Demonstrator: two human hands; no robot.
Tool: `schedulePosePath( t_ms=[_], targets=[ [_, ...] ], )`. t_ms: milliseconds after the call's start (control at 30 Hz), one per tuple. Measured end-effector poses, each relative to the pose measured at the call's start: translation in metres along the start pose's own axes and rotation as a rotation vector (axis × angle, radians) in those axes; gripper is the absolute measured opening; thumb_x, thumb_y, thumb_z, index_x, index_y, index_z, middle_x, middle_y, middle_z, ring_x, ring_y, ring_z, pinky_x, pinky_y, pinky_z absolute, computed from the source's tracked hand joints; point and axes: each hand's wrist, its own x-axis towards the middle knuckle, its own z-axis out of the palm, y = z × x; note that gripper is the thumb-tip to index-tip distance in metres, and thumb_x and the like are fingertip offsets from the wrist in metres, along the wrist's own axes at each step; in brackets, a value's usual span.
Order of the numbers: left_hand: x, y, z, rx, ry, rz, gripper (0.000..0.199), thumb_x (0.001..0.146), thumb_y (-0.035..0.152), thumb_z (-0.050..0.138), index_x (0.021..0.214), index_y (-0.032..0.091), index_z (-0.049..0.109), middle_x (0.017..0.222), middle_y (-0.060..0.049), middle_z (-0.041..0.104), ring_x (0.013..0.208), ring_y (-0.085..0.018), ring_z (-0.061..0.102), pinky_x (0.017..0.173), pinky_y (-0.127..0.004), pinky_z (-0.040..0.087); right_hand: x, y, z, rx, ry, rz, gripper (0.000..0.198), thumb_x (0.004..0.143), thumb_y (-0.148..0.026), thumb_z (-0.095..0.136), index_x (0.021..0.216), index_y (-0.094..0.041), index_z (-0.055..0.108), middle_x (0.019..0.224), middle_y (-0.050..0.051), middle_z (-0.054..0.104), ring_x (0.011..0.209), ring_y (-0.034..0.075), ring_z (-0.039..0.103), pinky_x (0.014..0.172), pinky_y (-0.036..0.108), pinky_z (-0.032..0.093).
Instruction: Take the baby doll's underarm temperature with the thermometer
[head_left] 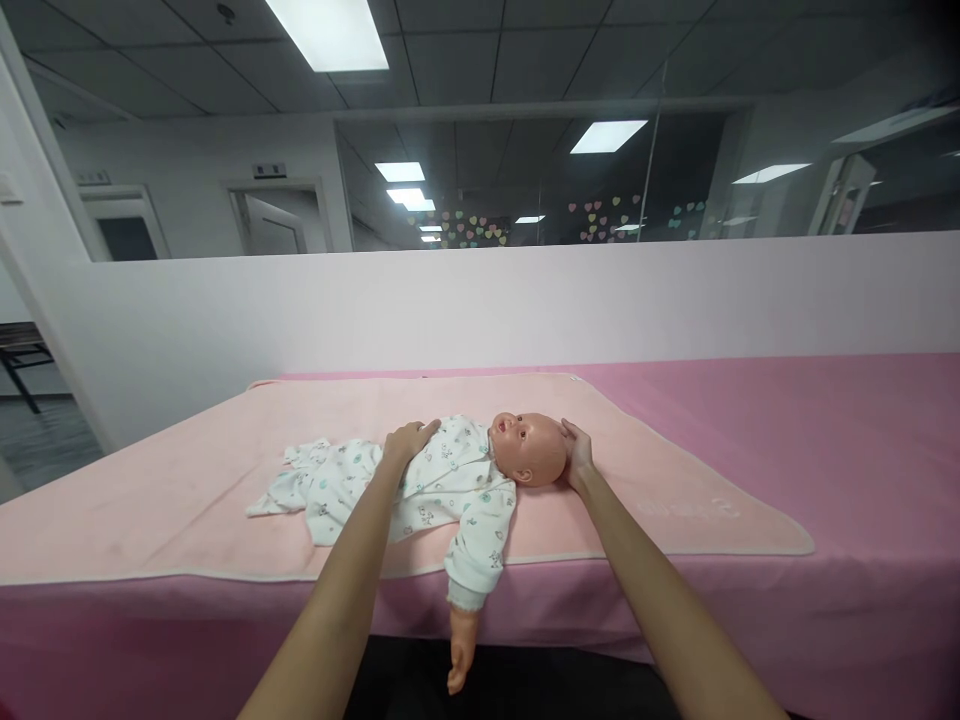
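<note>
Baby doll (457, 445) in a white printed sleepsuit (431, 510) lies on its back, crosswise to the wearer. Its head (529, 448) looks like hard, smooth vinyl, probably slippery and heavier than the rest; the clothed body seems soft and floppy, so one palm behind the head and one at the trunk would suit it. The left hand (410, 440) rests over the doll's trunk, fingers loosely extended; the right hand (577, 453) curves, unclenched, against the doll's crown. The doll's near forearm (463, 635) hangs past the worktop's front edge and could snag. Beneath the doll spreads a peach blanket (187, 460); beyond its head, the worktop (825, 450) shows pink cloth. Behind the doll stand a white low wall (525, 310) and glass with heart stickers (472, 230).
</note>
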Motion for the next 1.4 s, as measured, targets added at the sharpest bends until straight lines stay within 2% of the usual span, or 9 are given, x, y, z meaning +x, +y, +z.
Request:
schedulePosePath(
  t_ms=[100, 267, 467, 667, 867, 1067, 1200, 1300, 1400],
  targets=[
    [0.0, 0.0, 0.0, -0.003, 0.002, 0.0, 0.075, 0.072, 0.073, 0.012, 0.112, 0.027, 0.055, 0.12, -0.006, 0.056, 0.108, -0.03, 0.051, 0.087, -0.04, 0.038, 0.002, 0.001, 0.001, -0.012, 0.037, -0.001, 0.033, 0.076, -0.043, 0.045, 0.088, -0.019, 0.064, 0.087, 0.006, 0.07, 0.093, 0.028, 0.061, 0.088, 0.043, 0.044],
    [-0.001, 0.001, -0.001, -0.01, 0.0, -0.002, 0.075, 0.072, 0.074, 0.013, 0.112, 0.026, 0.055, 0.119, -0.007, 0.057, 0.107, -0.03, 0.052, 0.086, -0.04, 0.039, -0.005, 0.002, 0.009, -0.02, -0.114, 0.083, 0.043, 0.075, -0.048, 0.045, 0.098, -0.017, 0.063, 0.098, 0.009, 0.067, 0.095, 0.031, 0.06, 0.086, 0.046, 0.045],
    [-0.001, 0.0, -0.001, -0.021, 0.004, -0.004, 0.075, 0.072, 0.074, 0.014, 0.111, 0.026, 0.056, 0.119, -0.007, 0.057, 0.107, -0.031, 0.052, 0.086, -0.04, 0.039, 0.006, -0.001, -0.002, 0.024, 0.093, -0.041, 0.035, 0.077, -0.043, 0.043, 0.093, -0.019, 0.063, 0.085, 0.006, 0.07, 0.091, 0.027, 0.062, 0.085, 0.042, 0.046],
    [-0.001, 0.0, 0.0, -0.055, 0.007, 0.0, 0.076, 0.071, 0.074, 0.017, 0.11, 0.024, 0.057, 0.118, -0.009, 0.057, 0.105, -0.032, 0.053, 0.085, -0.041, 0.038, 0.006, 0.0, -0.001, 0.012, 0.037, 0.093, 0.038, 0.074, -0.043, 0.045, 0.09, -0.014, 0.064, 0.085, 0.011, 0.069, 0.085, 0.031, 0.063, 0.079, 0.048, 0.047],
    [-0.001, 0.001, -0.001, -0.133, 0.036, 0.0, 0.069, 0.071, 0.072, 0.026, 0.104, 0.022, 0.061, 0.115, -0.011, 0.059, 0.104, -0.034, 0.053, 0.085, -0.042, 0.036, 0.006, -0.002, -0.001, 0.065, 0.129, -0.016, 0.031, 0.075, -0.039, 0.045, 0.089, -0.017, 0.062, 0.086, 0.007, 0.069, 0.084, 0.026, 0.064, 0.079, 0.043, 0.048],
    [-0.011, 0.004, -0.003, -0.267, 0.129, 0.042, 0.046, 0.074, 0.053, 0.044, 0.101, 0.021, 0.063, 0.11, -0.01, 0.062, 0.105, -0.033, 0.052, 0.088, -0.041, 0.035, -0.004, 0.002, 0.013, -0.033, -0.06, 0.079, 0.042, 0.073, -0.044, 0.047, 0.099, -0.015, 0.063, 0.094, 0.01, 0.068, 0.09, 0.029, 0.062, 0.081, 0.044, 0.048],
    [-0.018, 0.012, -0.001, -0.419, 0.239, 0.106, 0.04, 0.073, 0.037, 0.051, 0.108, 0.019, 0.059, 0.117, -0.01, 0.058, 0.109, -0.029, 0.05, 0.091, -0.037, 0.036, -0.008, 0.003, 0.017, -0.038, -0.091, 0.098, 0.047, 0.074, -0.047, 0.044, 0.103, -0.014, 0.061, 0.099, 0.011, 0.067, 0.092, 0.03, 0.061, 0.083, 0.047, 0.046],
    [-0.021, 0.018, 0.001, -0.781, 0.295, 0.195, 0.035, 0.07, 0.032, 0.057, 0.102, 0.018, 0.06, 0.112, -0.009, 0.059, 0.105, -0.023, 0.052, 0.09, -0.033, 0.039, -0.007, 0.003, 0.017, -0.029, -0.099, 0.098, 0.048, 0.074, -0.047, 0.043, 0.103, -0.014, 0.061, 0.1, 0.011, 0.066, 0.092, 0.03, 0.061, 0.084, 0.047, 0.045],
    [-0.028, 0.022, -0.003, -1.217, 0.134, 0.316, 0.035, 0.066, 0.033, 0.064, 0.096, 0.014, 0.061, 0.097, -0.011, 0.063, 0.09, -0.019, 0.058, 0.082, -0.032, 0.044, -0.006, 0.004, 0.016, -0.029, -0.1, 0.112, 0.047, 0.074, -0.047, 0.043, 0.102, -0.015, 0.062, 0.1, 0.01, 0.066, 0.093, 0.03, 0.061, 0.084, 0.047, 0.045]
  ],
)
